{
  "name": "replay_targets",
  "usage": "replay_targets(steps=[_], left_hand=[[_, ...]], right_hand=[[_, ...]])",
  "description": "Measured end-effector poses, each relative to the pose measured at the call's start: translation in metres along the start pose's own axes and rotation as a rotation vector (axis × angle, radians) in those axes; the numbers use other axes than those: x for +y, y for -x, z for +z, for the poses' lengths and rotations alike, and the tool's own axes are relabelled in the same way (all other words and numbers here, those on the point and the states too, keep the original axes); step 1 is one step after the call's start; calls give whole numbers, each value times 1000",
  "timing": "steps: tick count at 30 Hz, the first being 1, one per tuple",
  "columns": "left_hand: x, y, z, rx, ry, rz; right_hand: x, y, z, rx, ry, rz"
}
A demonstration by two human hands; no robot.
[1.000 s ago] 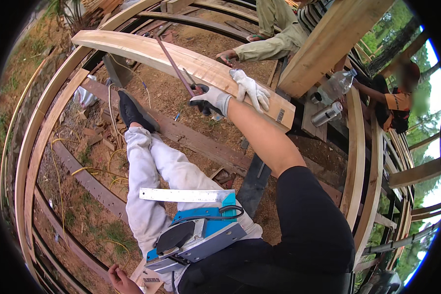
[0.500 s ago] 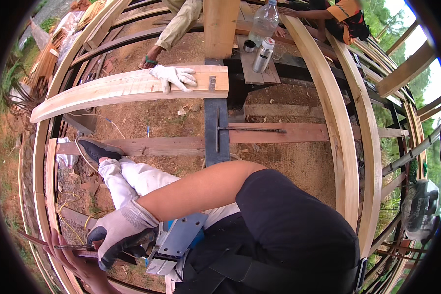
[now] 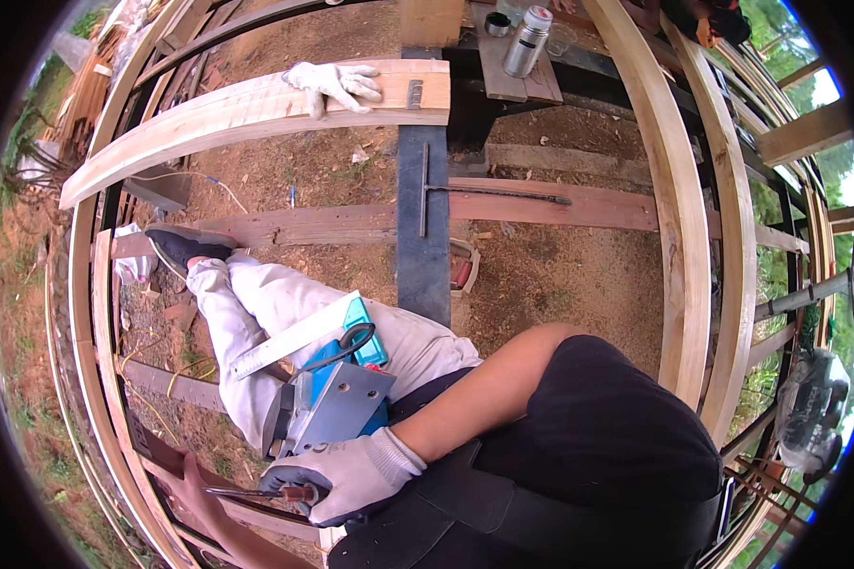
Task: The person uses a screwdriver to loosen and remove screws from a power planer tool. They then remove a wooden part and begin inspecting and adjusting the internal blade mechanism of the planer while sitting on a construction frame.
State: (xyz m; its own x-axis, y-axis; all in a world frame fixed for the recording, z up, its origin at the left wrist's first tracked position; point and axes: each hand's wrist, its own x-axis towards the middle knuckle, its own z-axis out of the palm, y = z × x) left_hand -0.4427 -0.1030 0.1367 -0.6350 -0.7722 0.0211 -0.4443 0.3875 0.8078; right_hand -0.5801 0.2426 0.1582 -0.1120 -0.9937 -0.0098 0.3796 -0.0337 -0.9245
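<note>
My gloved right hand [image 3: 351, 479] is wrapped round a thin metal-shafted tool with a reddish-brown grip [image 3: 299, 493]; its exact kind is unclear. The shaft points left toward my bare left hand [image 3: 197, 488], which has stretched fingers and lies near a dark reddish timber at the lower left. Whether the shaft tip touches that hand cannot be told. Just beyond my right hand, a blue power planer [image 3: 343, 403] rests on my lap, grey base plate facing up. Across my pale trousers lies a flat metal blade [image 3: 294, 337] with a teal handle [image 3: 359, 327].
A white glove [image 3: 327, 87] lies on a pale curved beam [image 3: 199, 114] ahead. A T-shaped metal tool [image 3: 425, 190] lies on a dark beam. A steel flask [image 3: 529, 43] stands on a board. Long timbers [image 3: 669, 190] run along the right. Open gaps between beams show bare soil below.
My right hand has moved right and toward me with the tool, uncovering the planer and the teal-handled blade. My left hand has shifted right. The view has tilted down.
</note>
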Motion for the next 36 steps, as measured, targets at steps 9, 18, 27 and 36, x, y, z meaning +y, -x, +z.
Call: replay_targets(steps=[9, 18, 27, 36], left_hand=[[13, -32, 50, -407, 394, -247], [28, -27, 54, -457, 528, -233], [41, 12, 3, -307, 838, 23], [31, 43, -6, -197, 904, 72]], right_hand=[[-9, 5, -18, 14, 290, -105], [-73, -48, -77, 274, 765, -53], [-60, -97, -48, 2, 865, -261], [-66, -119, -19, 19, 879, -286]])
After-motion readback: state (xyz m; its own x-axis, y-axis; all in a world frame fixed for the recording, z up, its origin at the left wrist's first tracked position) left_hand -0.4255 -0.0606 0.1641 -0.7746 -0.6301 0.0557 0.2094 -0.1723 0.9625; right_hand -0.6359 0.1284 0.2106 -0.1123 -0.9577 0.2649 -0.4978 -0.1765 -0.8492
